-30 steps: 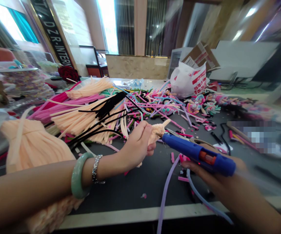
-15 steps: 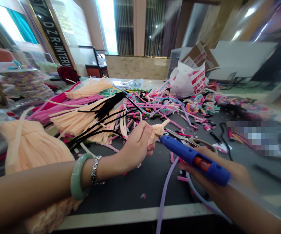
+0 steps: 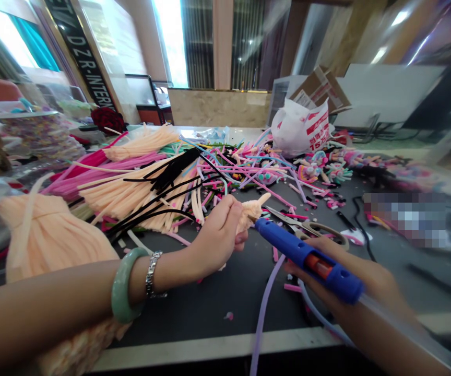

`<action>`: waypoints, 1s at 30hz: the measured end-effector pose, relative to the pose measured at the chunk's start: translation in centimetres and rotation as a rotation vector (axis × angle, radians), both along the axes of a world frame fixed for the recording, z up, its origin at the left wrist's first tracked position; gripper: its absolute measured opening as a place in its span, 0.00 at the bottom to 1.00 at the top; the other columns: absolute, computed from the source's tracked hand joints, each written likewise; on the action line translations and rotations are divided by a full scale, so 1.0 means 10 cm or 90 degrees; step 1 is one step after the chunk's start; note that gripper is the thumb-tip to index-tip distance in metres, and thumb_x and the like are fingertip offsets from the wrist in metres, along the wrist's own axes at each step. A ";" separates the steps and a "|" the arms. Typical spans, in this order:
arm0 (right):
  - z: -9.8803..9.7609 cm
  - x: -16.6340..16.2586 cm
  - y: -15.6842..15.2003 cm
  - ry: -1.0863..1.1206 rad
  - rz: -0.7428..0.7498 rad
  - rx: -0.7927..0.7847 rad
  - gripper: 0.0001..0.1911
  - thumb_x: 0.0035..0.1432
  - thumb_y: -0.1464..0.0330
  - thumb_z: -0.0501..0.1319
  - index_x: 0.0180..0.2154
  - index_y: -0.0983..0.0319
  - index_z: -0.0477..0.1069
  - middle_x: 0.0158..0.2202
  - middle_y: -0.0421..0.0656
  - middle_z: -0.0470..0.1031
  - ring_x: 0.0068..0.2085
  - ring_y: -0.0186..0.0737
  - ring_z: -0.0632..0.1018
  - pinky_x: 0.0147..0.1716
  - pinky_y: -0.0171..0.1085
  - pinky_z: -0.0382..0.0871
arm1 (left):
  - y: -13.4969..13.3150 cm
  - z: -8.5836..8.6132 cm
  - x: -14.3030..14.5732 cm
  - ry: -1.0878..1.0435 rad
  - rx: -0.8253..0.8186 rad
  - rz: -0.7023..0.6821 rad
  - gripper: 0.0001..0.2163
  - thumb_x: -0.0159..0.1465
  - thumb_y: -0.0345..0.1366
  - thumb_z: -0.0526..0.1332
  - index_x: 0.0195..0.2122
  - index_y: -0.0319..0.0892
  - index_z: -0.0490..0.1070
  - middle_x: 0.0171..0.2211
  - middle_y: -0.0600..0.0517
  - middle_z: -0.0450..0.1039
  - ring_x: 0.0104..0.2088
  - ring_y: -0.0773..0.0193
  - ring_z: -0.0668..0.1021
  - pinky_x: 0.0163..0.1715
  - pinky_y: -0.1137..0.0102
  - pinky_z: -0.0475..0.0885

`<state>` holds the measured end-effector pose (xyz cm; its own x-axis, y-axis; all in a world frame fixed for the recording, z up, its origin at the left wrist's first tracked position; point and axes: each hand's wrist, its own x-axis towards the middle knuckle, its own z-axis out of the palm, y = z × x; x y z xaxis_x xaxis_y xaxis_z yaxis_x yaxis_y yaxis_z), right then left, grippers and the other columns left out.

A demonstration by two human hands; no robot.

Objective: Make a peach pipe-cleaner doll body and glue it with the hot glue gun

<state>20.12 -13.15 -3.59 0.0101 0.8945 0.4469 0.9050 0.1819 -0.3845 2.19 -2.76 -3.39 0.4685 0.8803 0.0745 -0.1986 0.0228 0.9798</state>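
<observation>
Pinched in my left hand [image 3: 220, 230] is a small peach piece of fuzzy pipe cleaner work [image 3: 251, 213], with a short stem sticking out at its upper right. My right hand [image 3: 351, 271] grips a blue glue gun [image 3: 307, 258] with a clear glue stick [image 3: 398, 324] trailing from its back end. The gun's metal nozzle touches or nearly touches the peach piece; the exact contact is too small to tell. Just behind the gun lie scissors [image 3: 327, 233]. A lilac pipe cleaner [image 3: 265, 313] hangs over the table's front edge between my hands.
A large peach pipe cleaner bundle [image 3: 53, 235] lies at left, beneath my forearm. Loose black pipe cleaners [image 3: 174, 169], pink ones [image 3: 139, 163] and clippings cover the middle. A white plastic bag [image 3: 296, 128] stands at the back. A black cord [image 3: 360, 224] lies at right.
The glue gun and my right hand have shifted slightly left and down, nozzle still at the peach piece. My left hand keeps its hold almost unmoved.
</observation>
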 end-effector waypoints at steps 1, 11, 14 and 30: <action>0.00 0.00 0.00 0.002 0.000 0.002 0.07 0.51 0.69 0.63 0.35 0.53 0.71 0.25 0.35 0.79 0.23 0.39 0.78 0.23 0.33 0.66 | 0.00 0.00 0.00 0.000 -0.003 0.000 0.12 0.67 0.40 0.49 0.28 0.43 0.50 0.23 0.60 0.55 0.18 0.77 0.61 0.16 0.81 0.54; 0.03 0.02 0.00 -0.035 0.008 0.043 0.06 0.50 0.69 0.63 0.33 0.54 0.71 0.21 0.33 0.76 0.21 0.36 0.77 0.19 0.30 0.64 | 0.00 0.00 -0.02 -0.008 -0.014 -0.011 0.11 0.68 0.38 0.47 0.29 0.43 0.50 0.23 0.60 0.56 0.18 0.77 0.60 0.16 0.81 0.53; 0.04 0.02 0.00 -0.027 0.020 0.045 0.08 0.50 0.71 0.63 0.34 0.54 0.71 0.21 0.31 0.75 0.21 0.34 0.77 0.20 0.29 0.64 | 0.01 0.01 -0.02 -0.021 -0.025 -0.014 0.10 0.68 0.37 0.46 0.29 0.43 0.50 0.23 0.60 0.56 0.17 0.78 0.60 0.15 0.81 0.52; -0.05 0.07 0.06 -0.083 0.043 0.167 0.09 0.57 0.61 0.58 0.39 0.56 0.70 0.26 0.37 0.78 0.23 0.37 0.77 0.23 0.32 0.66 | 0.02 0.05 0.00 -0.065 -0.109 -0.030 0.09 0.68 0.35 0.45 0.29 0.43 0.51 0.23 0.59 0.60 0.16 0.78 0.60 0.15 0.80 0.51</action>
<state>20.85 -12.59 -4.13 -0.1179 0.7449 0.6566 0.9261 0.3211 -0.1980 2.16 -2.54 -2.85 0.5067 0.8618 -0.0242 -0.2922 0.1981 0.9356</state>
